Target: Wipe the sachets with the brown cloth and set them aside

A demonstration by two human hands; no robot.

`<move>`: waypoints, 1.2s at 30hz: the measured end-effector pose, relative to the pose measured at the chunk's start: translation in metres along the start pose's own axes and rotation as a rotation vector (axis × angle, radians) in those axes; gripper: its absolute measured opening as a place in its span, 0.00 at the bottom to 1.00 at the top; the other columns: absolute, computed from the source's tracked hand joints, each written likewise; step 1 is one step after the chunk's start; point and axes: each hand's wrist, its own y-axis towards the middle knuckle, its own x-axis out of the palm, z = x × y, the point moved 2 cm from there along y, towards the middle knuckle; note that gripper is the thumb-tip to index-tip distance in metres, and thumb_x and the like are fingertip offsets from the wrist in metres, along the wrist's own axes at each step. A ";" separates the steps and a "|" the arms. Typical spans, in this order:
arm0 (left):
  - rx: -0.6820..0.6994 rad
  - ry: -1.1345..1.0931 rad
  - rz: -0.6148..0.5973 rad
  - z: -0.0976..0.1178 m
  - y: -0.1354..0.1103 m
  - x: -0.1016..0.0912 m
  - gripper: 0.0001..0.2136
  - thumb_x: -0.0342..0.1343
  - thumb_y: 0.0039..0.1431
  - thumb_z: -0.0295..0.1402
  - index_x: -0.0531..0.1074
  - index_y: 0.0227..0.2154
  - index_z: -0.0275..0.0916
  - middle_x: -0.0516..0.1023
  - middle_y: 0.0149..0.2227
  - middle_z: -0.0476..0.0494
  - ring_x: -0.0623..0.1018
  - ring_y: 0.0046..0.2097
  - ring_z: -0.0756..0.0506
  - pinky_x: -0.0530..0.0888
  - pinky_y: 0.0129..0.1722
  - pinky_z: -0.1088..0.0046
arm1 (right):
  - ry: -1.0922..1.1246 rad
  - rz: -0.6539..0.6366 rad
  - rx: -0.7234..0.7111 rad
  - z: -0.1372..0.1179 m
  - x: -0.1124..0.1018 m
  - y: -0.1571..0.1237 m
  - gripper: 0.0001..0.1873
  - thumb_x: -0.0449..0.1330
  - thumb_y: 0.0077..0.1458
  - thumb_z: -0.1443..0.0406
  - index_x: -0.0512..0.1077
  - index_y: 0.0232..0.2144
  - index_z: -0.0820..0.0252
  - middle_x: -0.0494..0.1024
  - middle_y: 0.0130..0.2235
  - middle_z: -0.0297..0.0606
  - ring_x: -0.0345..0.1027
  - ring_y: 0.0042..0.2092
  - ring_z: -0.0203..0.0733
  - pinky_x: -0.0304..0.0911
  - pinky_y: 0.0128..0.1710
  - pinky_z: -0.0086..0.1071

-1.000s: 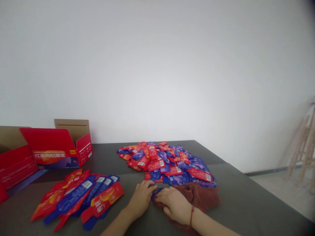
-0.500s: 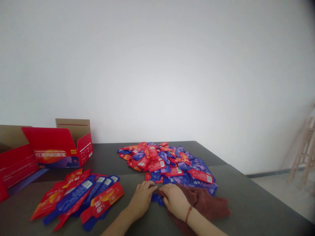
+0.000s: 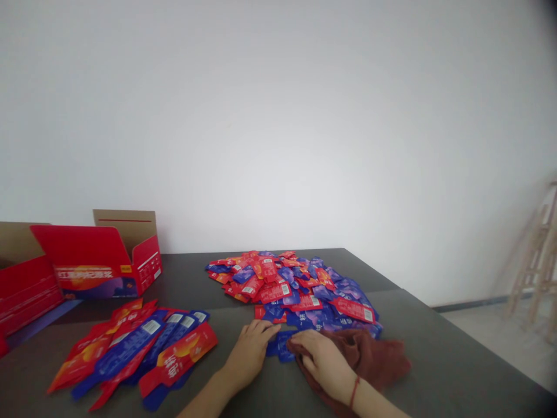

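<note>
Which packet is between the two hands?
The blue packet, partly covered, between the left hand and right hand. The others lie in the big mixed pile beyond or the group at left.

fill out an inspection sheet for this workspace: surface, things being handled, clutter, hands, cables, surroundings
Surface: dark table
Things: blue pouch lying flat; brown cloth bunched beside it
Clutter: mixed pouch heap beyond; overlapping pouches at left; open red box; second box, cut off by the frame
Hands: left hand at the pouch's left edge; right hand curled over the cloth
Cables: nothing seen
Surroundings: pale wall; blurred wooden stand at right
</note>
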 end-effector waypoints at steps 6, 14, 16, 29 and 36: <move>0.007 0.045 -0.059 -0.003 0.002 0.004 0.25 0.44 0.59 0.21 0.67 0.55 0.52 0.68 0.56 0.45 0.65 0.57 0.42 0.62 0.53 0.63 | 0.008 -0.100 -0.168 -0.015 0.020 0.013 0.24 0.52 0.47 0.74 0.73 0.46 0.57 0.76 0.49 0.36 0.65 0.51 0.41 0.56 0.55 0.33; -0.010 0.067 -0.066 -0.001 0.002 0.002 0.26 0.44 0.59 0.20 0.68 0.55 0.53 0.68 0.57 0.45 0.64 0.58 0.42 0.61 0.53 0.61 | -0.099 0.048 0.225 0.029 -0.014 -0.011 0.22 0.48 0.52 0.72 0.73 0.47 0.61 0.76 0.49 0.42 0.66 0.52 0.43 0.55 0.56 0.35; -0.015 0.064 -0.060 0.000 0.003 0.002 0.26 0.44 0.58 0.19 0.69 0.54 0.52 0.68 0.57 0.45 0.65 0.57 0.42 0.62 0.53 0.61 | -0.144 0.041 0.243 0.030 -0.013 -0.006 0.22 0.48 0.53 0.72 0.74 0.46 0.61 0.76 0.48 0.43 0.67 0.51 0.44 0.56 0.56 0.35; 0.002 0.060 -0.003 -0.006 0.002 0.004 0.26 0.44 0.56 0.17 0.72 0.50 0.51 0.70 0.54 0.46 0.66 0.56 0.43 0.63 0.51 0.62 | -0.024 -0.018 -0.021 0.016 -0.012 -0.022 0.27 0.49 0.48 0.76 0.73 0.48 0.57 0.76 0.49 0.37 0.65 0.51 0.39 0.56 0.55 0.30; 0.038 0.062 0.054 0.013 0.000 -0.007 0.11 0.59 0.58 0.34 0.75 0.45 0.46 0.74 0.51 0.45 0.69 0.53 0.40 0.63 0.53 0.60 | -0.147 0.034 0.183 0.018 -0.005 0.000 0.23 0.47 0.55 0.75 0.74 0.47 0.61 0.77 0.48 0.43 0.68 0.51 0.42 0.58 0.55 0.34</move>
